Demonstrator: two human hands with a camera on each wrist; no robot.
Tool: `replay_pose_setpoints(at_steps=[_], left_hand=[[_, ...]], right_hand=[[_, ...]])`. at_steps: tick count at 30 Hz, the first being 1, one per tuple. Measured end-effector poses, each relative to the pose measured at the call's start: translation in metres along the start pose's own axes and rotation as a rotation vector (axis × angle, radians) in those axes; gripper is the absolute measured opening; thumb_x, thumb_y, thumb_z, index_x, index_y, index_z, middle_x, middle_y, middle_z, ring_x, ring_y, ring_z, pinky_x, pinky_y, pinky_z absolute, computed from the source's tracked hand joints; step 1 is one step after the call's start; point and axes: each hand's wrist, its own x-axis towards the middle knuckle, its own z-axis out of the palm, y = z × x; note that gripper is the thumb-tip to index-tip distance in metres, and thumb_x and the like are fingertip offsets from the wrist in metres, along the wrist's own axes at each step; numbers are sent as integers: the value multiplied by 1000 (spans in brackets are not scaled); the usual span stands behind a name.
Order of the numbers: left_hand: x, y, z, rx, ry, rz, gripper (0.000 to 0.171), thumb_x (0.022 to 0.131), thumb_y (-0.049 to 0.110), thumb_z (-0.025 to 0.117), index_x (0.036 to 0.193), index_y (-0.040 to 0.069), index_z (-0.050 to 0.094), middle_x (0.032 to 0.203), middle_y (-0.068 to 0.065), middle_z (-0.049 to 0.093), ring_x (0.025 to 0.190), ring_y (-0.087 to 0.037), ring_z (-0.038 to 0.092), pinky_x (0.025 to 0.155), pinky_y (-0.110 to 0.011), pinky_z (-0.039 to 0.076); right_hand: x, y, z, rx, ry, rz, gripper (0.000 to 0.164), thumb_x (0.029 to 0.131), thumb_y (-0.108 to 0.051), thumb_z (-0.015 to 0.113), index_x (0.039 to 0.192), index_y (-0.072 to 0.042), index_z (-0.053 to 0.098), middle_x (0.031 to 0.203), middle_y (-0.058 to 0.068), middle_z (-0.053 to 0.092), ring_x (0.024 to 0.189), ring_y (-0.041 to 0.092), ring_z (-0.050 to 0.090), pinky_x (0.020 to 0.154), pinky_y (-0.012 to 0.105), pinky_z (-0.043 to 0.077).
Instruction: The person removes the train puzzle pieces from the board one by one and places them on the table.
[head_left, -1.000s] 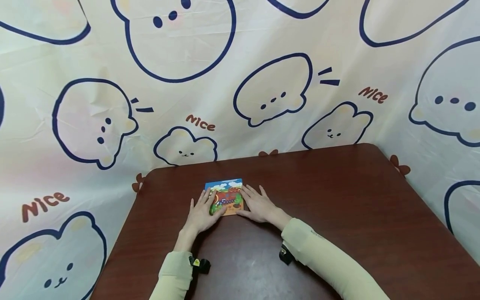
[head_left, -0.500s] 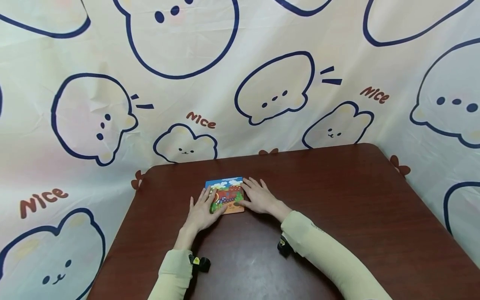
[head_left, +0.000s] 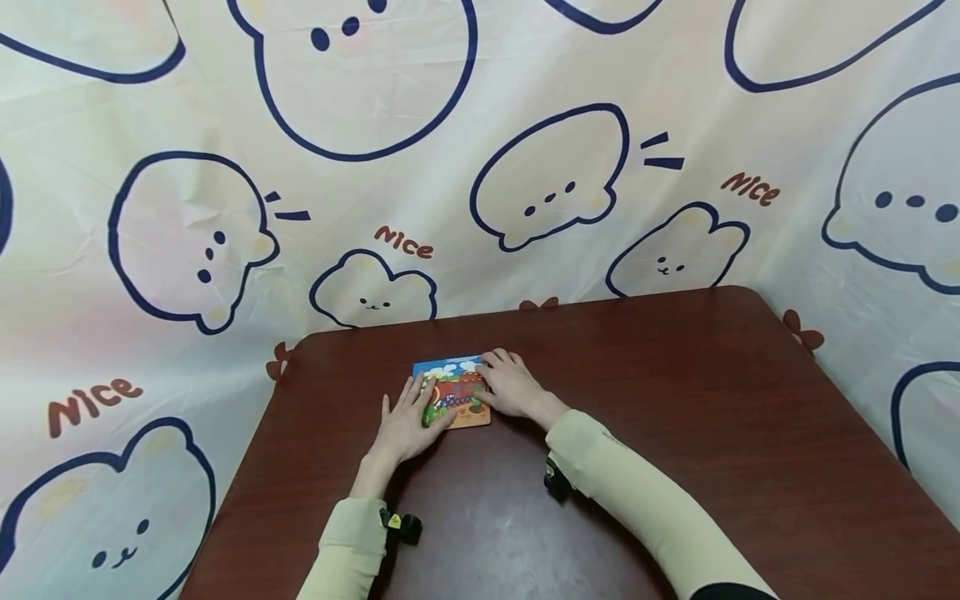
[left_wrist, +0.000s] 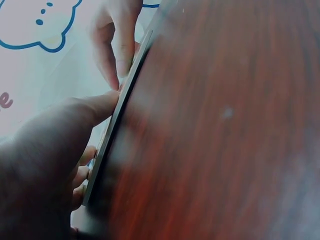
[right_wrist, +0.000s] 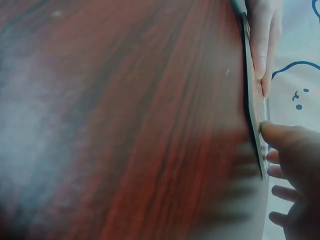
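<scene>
A thin square board (head_left: 457, 392) with a bright cartoon picture lies flat on the brown table. My left hand (head_left: 405, 425) rests on its left part, fingers fairly straight and thumb near the front edge. My right hand (head_left: 512, 385) touches the right part with bent fingers near the far right corner; its thumb (right_wrist: 277, 134) meets the upper face in the right wrist view. The board's thin edge (left_wrist: 107, 137) shows side-on in the left wrist view, with the left thumb (left_wrist: 102, 106) on it. Both hands cover portions of the picture.
The dark brown table (head_left: 645, 392) has rounded far corners and a glossy patch in front. A pale cloth (head_left: 360, 200) printed with cartoon bears hangs behind and beside it. Each wrist carries a small black camera (head_left: 405, 528) below its sleeve.
My right hand has shifted slightly left and away from me, further over the board's right side, and its fingers are more bent. My left hand stays in about the same place.
</scene>
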Motion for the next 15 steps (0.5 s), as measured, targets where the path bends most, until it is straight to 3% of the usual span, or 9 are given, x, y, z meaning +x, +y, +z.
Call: replay_pose_setpoints(at_steps=[7,15], left_hand=[[-1,-1,-1,2,-5,0,91,106,64,61,176,16,28,186,-13,17,174,-38,12,134,-78,2],[-1,0,-4,13,-6,1,91,106,65,60,176,16,29,186,-14,18,174,-38,13,134,-79,4]], right_hand=[[8,-2,0,29,11,-1,52,109,-44,70,147,-9,68,158,13,57,148,34,51,125,59,42],[19,-7,-3,70,12,65,58,103,-45,78,147,-9,68,152,17,60,141,34,49,116,54,43]])
